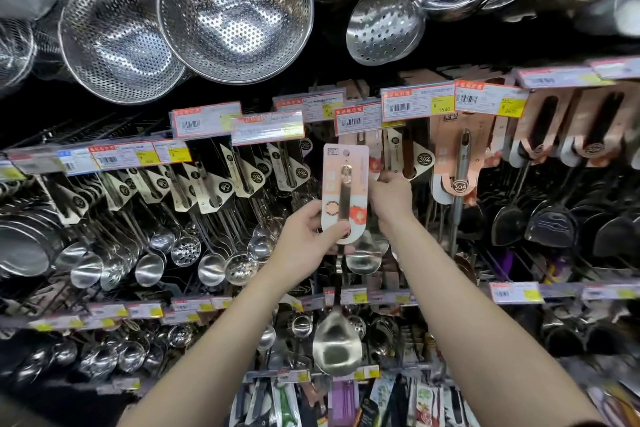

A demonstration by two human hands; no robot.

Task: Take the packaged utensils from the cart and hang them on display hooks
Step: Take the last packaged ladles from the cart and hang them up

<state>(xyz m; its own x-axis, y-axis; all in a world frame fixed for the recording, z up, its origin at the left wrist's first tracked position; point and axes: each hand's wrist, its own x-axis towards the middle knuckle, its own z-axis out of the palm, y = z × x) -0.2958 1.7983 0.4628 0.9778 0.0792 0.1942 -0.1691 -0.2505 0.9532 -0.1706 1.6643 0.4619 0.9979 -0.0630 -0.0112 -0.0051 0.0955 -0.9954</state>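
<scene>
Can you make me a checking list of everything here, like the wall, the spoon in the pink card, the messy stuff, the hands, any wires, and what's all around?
Surface: no table seen; a dark display wall with rows of price tags.
Job's things: one packaged utensil on a pink card, held upright in front of the hooks, not yet hung; its bowl end hangs low. The cart is not in view.
Clutter: nothing seen loose; the hooks are crowded with ladles and skimmers.
Grippers: left hand pinches the card's lower end; right hand reaches behind its right edge, touching the hanging packs.
Cables: nothing seen.
Surroundings: perforated steel colanders overhead, dark spatulas at right, more packaged tools below.
</scene>
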